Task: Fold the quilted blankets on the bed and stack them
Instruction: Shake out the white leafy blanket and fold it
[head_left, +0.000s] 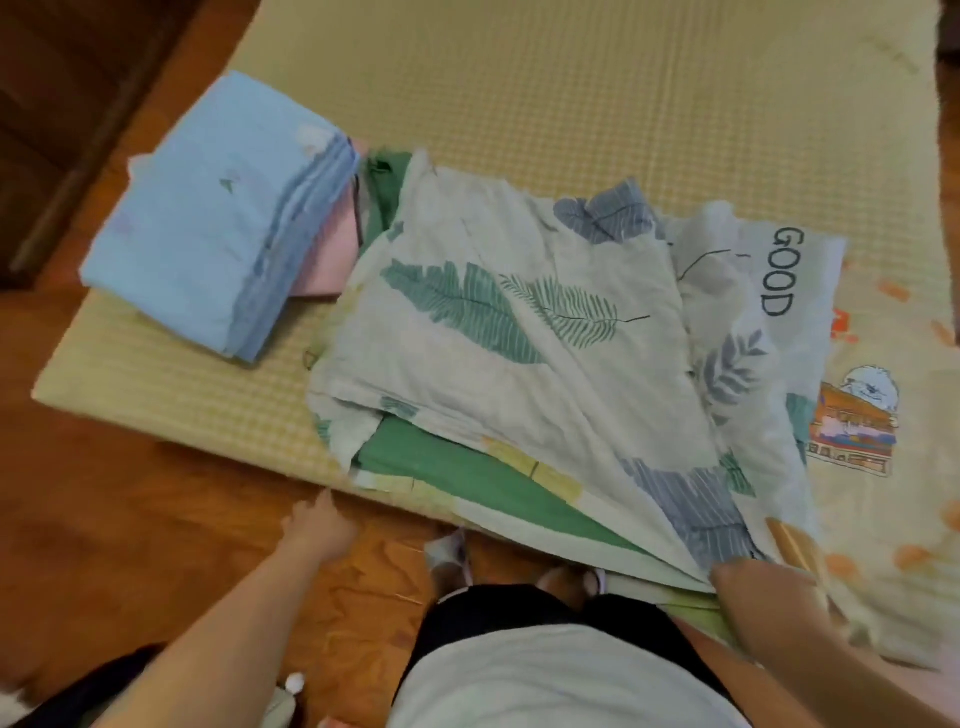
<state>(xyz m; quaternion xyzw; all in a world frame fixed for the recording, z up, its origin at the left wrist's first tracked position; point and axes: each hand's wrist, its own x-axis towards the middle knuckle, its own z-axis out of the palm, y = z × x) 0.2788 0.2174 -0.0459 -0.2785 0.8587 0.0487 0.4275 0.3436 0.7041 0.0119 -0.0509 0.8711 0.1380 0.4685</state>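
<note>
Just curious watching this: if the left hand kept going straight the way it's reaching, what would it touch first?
Probably the near corner of the leaf-print blanket, where its green underside shows at the bed's edge. The left hand points up and slightly right toward it; depth is hard to judge.

Four blankets show on the one bed (571, 93): a folded blue blanket (208, 208) at the upper left of the frame lying on a folded pink blanket (324, 265), one leaf-print blanket (519, 322) with a green underside spread at the centre, and one cream cartoon-print blanket (878, 467) at the right edge. That makes one stack of two and two loose ones. Two hands appear at the bottom, the left hand (317, 525) and the right hand (737, 566), and two feet (452, 551) stand between them.
</note>
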